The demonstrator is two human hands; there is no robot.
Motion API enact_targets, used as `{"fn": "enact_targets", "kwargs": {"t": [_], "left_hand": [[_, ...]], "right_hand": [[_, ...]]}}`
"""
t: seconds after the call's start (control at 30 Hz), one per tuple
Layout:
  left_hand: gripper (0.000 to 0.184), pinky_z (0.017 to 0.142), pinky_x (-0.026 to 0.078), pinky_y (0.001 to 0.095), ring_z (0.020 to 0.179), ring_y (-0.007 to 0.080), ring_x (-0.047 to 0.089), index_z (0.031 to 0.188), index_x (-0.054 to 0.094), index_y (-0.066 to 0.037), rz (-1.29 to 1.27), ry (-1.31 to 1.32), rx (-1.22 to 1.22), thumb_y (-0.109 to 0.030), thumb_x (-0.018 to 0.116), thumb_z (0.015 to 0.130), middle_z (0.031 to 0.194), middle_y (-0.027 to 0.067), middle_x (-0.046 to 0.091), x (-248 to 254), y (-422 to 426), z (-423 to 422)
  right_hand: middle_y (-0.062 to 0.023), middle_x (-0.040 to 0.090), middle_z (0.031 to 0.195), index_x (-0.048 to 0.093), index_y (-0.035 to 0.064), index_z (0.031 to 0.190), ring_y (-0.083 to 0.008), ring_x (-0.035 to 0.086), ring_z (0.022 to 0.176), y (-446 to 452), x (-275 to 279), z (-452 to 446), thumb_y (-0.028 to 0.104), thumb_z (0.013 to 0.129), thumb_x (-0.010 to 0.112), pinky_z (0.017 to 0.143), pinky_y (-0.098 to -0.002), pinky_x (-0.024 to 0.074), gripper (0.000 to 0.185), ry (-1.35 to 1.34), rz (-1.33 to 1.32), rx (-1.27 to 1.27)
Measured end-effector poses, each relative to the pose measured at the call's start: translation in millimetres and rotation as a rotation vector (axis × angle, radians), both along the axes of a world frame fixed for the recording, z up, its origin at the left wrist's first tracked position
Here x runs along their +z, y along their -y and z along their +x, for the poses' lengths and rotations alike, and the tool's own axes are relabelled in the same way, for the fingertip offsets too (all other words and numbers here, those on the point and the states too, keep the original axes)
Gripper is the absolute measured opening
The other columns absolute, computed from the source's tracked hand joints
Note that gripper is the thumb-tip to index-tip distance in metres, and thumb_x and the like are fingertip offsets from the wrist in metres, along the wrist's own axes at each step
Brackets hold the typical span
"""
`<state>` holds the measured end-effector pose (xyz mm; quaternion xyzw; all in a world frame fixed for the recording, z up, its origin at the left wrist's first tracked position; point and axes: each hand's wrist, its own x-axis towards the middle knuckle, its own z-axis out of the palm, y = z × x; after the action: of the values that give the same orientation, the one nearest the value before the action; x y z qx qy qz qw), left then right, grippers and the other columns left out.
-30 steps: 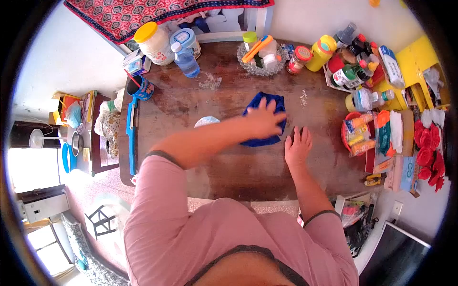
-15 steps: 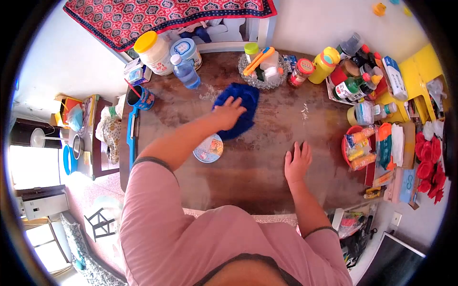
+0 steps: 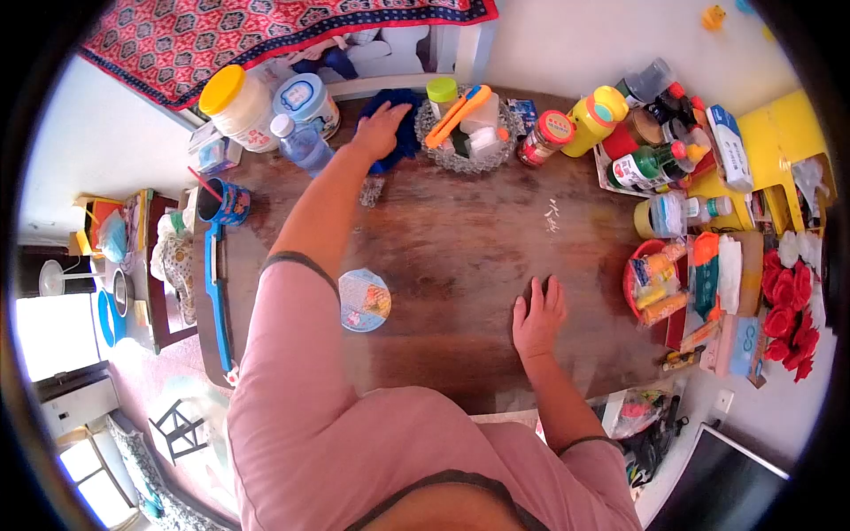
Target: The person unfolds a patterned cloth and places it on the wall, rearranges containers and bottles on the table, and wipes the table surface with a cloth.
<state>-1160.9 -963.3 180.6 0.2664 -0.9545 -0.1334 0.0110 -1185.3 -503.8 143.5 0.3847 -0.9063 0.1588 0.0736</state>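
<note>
Dark brown wooden bench [image 3: 443, 265], crowded at the edges. At far side, fuzzy dark blue cloth [image 3: 405, 142] under wide-spread left hand [image 3: 378, 133]; right hand [image 3: 541, 315] splayed on bench, holding nothing. Seemingly partway: 2 pale marks [image 3: 552, 215] left.

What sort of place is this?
Probably a home's dining area, judging by the dark brown wooden table, the round red plastic basket of packets and the green bottle with a white label.
</note>
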Motion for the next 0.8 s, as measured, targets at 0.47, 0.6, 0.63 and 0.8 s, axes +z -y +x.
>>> {"fn": "enact_targets", "kwargs": {"t": [0.47,0.6,0.63,0.8], "left_hand": [[0.064,0.097,0.031,0.0702,0.141,0.0361,0.013,0.144,0.028,-0.023,0.015,0.236,0.155,0.0,0.043,0.086,0.153,0.0021,0.018,8,-30,-1],[0.066,0.096,0.032,0.0695,0.139,0.0458,0.008,0.148,0.016,-0.015,-0.04,0.394,0.178,-0.01,0.045,0.089,0.155,0.0089,0.007,-28,-48,6],[0.066,0.095,0.033,0.0695,0.137,0.0496,0.008,0.148,0.014,-0.011,-0.065,0.442,0.178,-0.012,0.045,0.09,0.155,0.0122,0.005,-35,-56,5],[0.061,0.091,0.033,0.072,0.132,0.0579,0.01,0.145,0.018,0.0,-0.061,0.531,0.238,-0.016,0.044,0.092,0.151,0.0231,0.009,-27,-151,-16]], "right_hand": [[-0.0233,0.04,0.137,0.049,0.0068,0.127,-0.0398,0.037,0.125,-2,-5,1,0.025,0.085,0.058,0.101,-0.0506,0.0288,0.046,0.025,-0.084,-0.015],[-0.023,0.041,0.136,0.05,0.0072,0.126,-0.0389,0.037,0.125,-3,-7,1,0.026,0.085,0.058,0.102,-0.0503,0.0285,0.045,0.04,-0.092,-0.027],[-0.023,0.041,0.136,0.051,0.0072,0.125,-0.0387,0.037,0.125,-2,-6,1,0.026,0.085,0.058,0.102,-0.0504,0.0285,0.045,0.02,-0.083,-0.024],[-0.0227,0.041,0.136,0.051,0.0071,0.125,-0.0389,0.037,0.126,-3,-5,1,0.026,0.085,0.058,0.102,-0.0506,0.0282,0.045,0.029,-0.086,-0.034]]}}
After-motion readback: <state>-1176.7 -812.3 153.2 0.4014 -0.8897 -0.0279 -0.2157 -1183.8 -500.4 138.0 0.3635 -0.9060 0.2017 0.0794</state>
